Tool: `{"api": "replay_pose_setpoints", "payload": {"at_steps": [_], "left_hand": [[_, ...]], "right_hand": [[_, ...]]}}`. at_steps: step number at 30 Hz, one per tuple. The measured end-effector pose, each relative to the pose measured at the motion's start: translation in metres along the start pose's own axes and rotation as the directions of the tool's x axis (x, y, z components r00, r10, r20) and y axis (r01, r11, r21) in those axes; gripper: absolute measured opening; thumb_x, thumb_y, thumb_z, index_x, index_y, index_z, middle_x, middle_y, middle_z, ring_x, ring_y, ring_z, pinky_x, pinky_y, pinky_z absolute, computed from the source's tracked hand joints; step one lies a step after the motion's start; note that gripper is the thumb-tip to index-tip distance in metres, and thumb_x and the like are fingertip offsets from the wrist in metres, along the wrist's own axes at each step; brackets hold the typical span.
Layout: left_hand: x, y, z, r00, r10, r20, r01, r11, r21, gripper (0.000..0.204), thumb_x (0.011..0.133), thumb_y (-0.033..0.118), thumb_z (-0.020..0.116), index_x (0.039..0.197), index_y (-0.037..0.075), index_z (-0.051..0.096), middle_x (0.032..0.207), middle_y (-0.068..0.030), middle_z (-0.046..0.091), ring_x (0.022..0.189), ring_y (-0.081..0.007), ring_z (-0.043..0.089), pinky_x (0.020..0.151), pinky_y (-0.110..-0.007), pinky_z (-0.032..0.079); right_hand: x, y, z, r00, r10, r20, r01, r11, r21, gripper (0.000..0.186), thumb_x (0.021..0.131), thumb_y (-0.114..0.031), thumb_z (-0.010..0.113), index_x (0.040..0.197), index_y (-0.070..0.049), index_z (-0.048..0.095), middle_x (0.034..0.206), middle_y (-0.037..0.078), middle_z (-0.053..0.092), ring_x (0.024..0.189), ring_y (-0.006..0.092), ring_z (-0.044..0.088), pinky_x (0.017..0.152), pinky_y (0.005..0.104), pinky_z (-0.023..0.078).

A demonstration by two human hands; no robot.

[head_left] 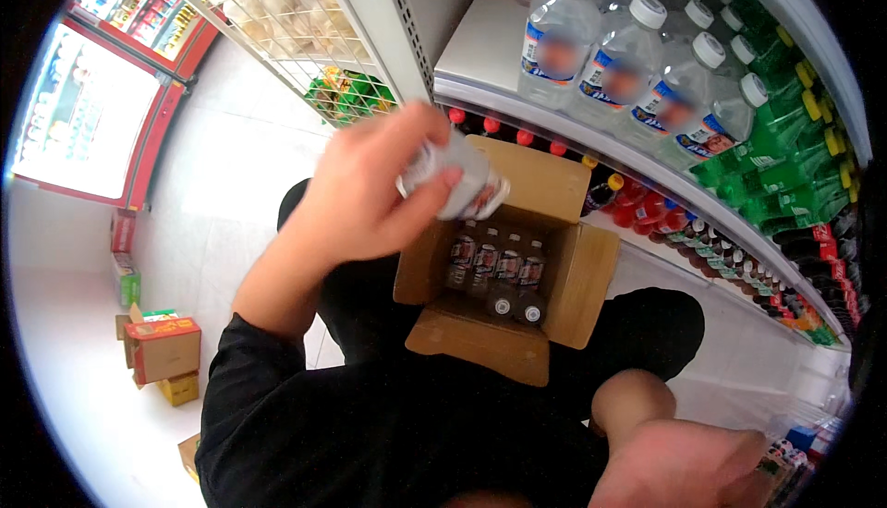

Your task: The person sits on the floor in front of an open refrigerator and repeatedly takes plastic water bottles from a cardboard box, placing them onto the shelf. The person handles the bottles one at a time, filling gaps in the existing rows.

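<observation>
— What do we have in our left grip (370, 185)?
— We have its fingers curled round a clear bottle (471, 180), tilted and partly blurred.
— And right below that grip?
— To its lower right, our open cardboard box (479, 345), between our legs (661, 323). Inside we see more clear bottles (499, 260): four in a row, plus two with caps facing us.
— Up and right of the grip?
— A shelf (480, 35) bearing white-capped bottles (610, 74), with green bottles (771, 162) farther right.
— Our right grip (684, 466)?
— Well apart, far to the lower right; we cannot tell how open it is or whether it holds anything.
</observation>
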State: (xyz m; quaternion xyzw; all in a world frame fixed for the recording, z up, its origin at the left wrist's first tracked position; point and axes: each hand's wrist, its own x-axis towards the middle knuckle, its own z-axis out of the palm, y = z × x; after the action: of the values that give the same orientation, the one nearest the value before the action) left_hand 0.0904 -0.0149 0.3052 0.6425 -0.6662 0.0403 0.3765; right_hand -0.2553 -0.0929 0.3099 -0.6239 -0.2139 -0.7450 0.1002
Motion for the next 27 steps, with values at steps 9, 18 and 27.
{"api": "replay_pose_setpoints", "payload": {"at_steps": [9,18,27], "left_hand": [[0.063,-0.038,-0.016,0.940,0.168,-0.296,-0.016,0.891,0.454,0.036,0.092,0.017,0.072,0.122,0.007,0.056,0.100,-0.0230,0.068,0.084,-0.0430,0.068,0.075,-0.046,0.054],[0.131,-0.074,0.021,0.982,-0.016,-0.190,0.109,0.864,0.491,0.020,0.095,0.015,0.060,0.111,0.004,0.055,0.098,-0.0235,0.063,0.092,-0.0450,0.065,0.077,-0.055,0.053],[0.188,-0.135,0.030,0.989,-0.143,-0.033,0.137,0.808,0.573,0.024,0.094,0.015,0.058,0.115,0.005,0.060,0.109,-0.0235,0.068,0.099,-0.0442,0.067,0.086,-0.054,0.055]], "right_hand": [[0.003,0.024,0.038,0.967,0.249,0.062,-0.249,0.969,-0.009,0.064,0.101,-0.062,0.044,0.149,-0.020,0.042,0.152,0.003,0.043,0.139,0.0252,0.039,0.107,0.0478,0.035],[-0.106,0.088,0.070,0.611,0.648,0.454,-0.576,0.758,-0.307,0.038,0.083,-0.019,0.073,0.116,-0.003,0.064,0.116,0.017,0.060,0.103,0.0367,0.060,0.092,0.0497,0.048],[-0.153,0.109,0.067,0.150,0.847,0.510,-0.730,0.443,-0.521,0.037,0.086,-0.009,0.071,0.121,-0.003,0.061,0.124,0.019,0.057,0.117,0.0405,0.056,0.100,0.0464,0.048]]}}
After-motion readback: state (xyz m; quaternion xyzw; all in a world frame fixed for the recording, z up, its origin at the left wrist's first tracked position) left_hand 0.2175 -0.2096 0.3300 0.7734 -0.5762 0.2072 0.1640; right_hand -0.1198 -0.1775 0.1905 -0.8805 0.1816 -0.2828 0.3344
